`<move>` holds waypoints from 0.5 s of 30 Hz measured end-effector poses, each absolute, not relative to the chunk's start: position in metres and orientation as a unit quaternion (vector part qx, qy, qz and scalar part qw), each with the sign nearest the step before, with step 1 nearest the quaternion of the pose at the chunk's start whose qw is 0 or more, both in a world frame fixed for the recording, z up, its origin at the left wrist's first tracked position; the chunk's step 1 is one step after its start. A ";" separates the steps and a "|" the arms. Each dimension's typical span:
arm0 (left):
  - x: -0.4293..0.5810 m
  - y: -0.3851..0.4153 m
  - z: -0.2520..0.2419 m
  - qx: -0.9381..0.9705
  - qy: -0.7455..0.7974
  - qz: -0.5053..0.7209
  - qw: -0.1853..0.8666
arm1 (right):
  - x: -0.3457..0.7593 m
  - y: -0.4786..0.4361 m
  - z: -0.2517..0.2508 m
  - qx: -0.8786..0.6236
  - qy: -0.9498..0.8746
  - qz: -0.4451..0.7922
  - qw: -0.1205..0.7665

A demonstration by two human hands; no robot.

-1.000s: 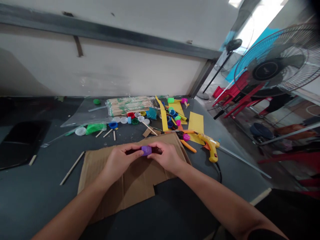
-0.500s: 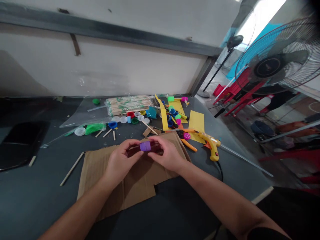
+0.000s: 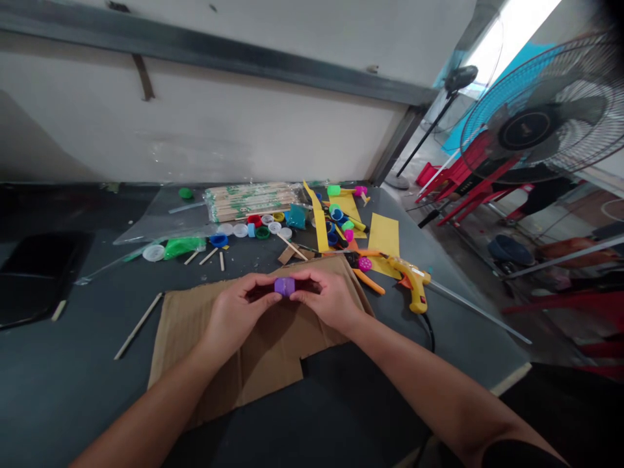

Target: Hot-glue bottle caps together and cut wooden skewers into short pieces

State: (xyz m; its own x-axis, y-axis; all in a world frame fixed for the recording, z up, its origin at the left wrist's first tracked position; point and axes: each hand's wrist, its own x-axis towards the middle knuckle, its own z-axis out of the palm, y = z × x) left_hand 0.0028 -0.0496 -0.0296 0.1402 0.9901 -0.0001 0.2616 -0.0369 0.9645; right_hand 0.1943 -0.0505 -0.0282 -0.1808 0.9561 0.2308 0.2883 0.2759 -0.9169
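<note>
A small purple bottle cap piece [image 3: 285,287], perhaps two caps joined, is held above a sheet of brown cardboard [image 3: 263,370]. My left hand [image 3: 240,305] pinches its left side between thumb and fingers. From the right, my right hand [image 3: 327,299] pinches the same piece, thumb and fingertips closed on it. Part of the piece is hidden behind my fingertips. To the right of my hands lies a yellow glue gun [image 3: 413,283], its black cord running toward the front. Orange-handled pliers [image 3: 368,279] rest beside the cardboard's right edge.
Behind the cardboard lie loose bottle caps [image 3: 240,231], a bag of wooden sticks [image 3: 251,200], a green packet [image 3: 182,247] and yellow card pieces [image 3: 384,234]. A single stick [image 3: 139,326] and a black phone-like object [image 3: 36,276] are at left. A fan [image 3: 529,127] stands at right.
My right hand's thumb and fingers have closed onto the purple piece, where they were more spread before. The piece has turned slightly. The camera view has shifted a little.
</note>
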 end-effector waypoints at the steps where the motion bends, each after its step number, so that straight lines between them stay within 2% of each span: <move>1: 0.003 -0.050 -0.029 0.600 0.524 0.401 0.453 | 0.194 -0.051 -0.028 -0.467 -0.671 0.373 0.439; 10: 0.003 -0.050 -0.028 0.602 0.536 0.405 0.431 | 0.193 -0.054 -0.026 -0.475 -0.715 0.292 0.420; 15: 0.004 -0.051 -0.030 0.613 0.508 0.427 0.430 | 0.192 -0.055 -0.026 -0.469 -0.705 0.310 0.432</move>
State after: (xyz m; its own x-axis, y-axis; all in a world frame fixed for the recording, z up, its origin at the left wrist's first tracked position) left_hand 0.0040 -0.0509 -0.0302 0.1202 0.9890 0.0866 0.2557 -0.1151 0.9599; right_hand 0.1924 -0.0546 -0.0256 -0.1874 0.9293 0.3182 0.3935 0.3678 -0.8425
